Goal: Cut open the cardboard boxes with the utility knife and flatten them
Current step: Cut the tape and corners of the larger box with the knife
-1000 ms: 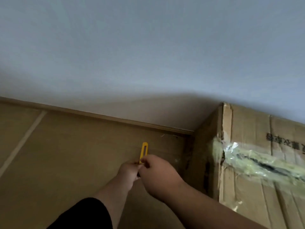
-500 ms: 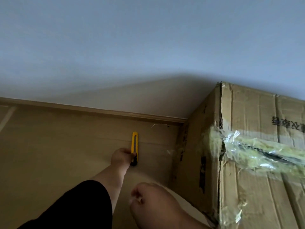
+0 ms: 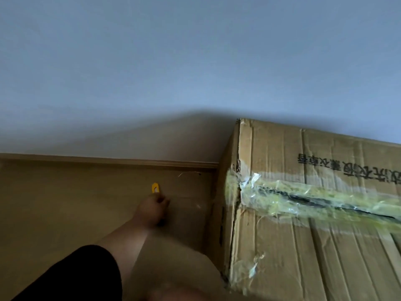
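Wall: plain pale blue-grey, fills upper frame.
Light: dim, with a shadow low on the wall at centre.

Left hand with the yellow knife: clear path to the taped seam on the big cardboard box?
Probably yes. The left hand grips the yellow utility knife left of the large cardboard box; nothing lies between it and the taped seam.
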The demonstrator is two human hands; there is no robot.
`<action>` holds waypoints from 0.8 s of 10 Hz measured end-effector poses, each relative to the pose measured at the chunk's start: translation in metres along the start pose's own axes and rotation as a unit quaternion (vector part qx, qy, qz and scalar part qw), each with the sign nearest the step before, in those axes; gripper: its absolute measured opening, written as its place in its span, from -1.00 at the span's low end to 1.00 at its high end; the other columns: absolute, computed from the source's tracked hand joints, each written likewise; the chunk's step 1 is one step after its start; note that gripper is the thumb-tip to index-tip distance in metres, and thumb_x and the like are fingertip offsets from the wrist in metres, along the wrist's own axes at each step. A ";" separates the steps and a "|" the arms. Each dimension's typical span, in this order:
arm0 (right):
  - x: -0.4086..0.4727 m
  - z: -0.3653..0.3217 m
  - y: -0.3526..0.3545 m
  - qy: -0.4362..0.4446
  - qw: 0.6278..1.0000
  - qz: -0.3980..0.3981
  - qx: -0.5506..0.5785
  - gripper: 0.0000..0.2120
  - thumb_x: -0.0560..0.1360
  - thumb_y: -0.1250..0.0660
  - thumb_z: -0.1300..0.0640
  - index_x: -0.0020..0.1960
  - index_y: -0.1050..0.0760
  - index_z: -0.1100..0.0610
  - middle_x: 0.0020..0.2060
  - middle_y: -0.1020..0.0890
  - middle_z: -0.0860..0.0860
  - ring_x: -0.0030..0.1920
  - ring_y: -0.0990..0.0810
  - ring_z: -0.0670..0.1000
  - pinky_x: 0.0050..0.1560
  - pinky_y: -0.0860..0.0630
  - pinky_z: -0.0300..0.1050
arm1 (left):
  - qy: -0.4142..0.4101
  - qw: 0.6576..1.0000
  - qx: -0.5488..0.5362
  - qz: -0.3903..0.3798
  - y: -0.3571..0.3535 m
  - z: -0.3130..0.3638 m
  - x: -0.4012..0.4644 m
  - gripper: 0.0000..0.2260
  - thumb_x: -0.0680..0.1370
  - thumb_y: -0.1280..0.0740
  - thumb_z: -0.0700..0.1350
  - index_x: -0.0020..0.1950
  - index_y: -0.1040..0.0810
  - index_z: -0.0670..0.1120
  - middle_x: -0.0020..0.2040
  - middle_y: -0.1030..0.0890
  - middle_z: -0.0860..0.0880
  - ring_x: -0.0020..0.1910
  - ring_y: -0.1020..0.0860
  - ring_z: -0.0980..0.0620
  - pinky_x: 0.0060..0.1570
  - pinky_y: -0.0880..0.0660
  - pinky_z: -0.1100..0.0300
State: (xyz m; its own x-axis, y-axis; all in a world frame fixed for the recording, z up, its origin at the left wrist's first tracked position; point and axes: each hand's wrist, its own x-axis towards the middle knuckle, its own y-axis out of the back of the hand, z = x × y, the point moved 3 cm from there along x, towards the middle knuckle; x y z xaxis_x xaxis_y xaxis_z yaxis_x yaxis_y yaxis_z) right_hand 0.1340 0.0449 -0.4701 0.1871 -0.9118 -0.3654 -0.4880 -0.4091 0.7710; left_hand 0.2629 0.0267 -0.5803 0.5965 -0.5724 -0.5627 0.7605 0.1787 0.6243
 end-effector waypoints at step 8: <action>0.102 0.127 0.342 0.384 0.863 0.000 -0.329 -0.35 0.53 -0.29 -0.21 0.55 -0.16 -0.12 0.53 -0.25 -0.04 0.53 -0.21 0.07 0.50 -0.15 0.05 | -0.444 0.809 0.382 0.053 0.014 0.287 -0.163 -0.26 0.32 -0.18 0.51 0.39 -0.34 0.16 0.45 -0.24 0.13 0.53 0.01 0.03 0.49 0.27 -0.18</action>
State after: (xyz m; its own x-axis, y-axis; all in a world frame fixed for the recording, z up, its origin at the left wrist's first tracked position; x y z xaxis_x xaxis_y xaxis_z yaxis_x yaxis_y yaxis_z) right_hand -0.1222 -0.1840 -0.3101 0.8199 -0.5625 -0.1066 0.0542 -0.1091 0.9926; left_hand 0.1029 -0.1068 -0.3242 -0.0298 -0.9959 -0.0849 0.1345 -0.0882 0.9870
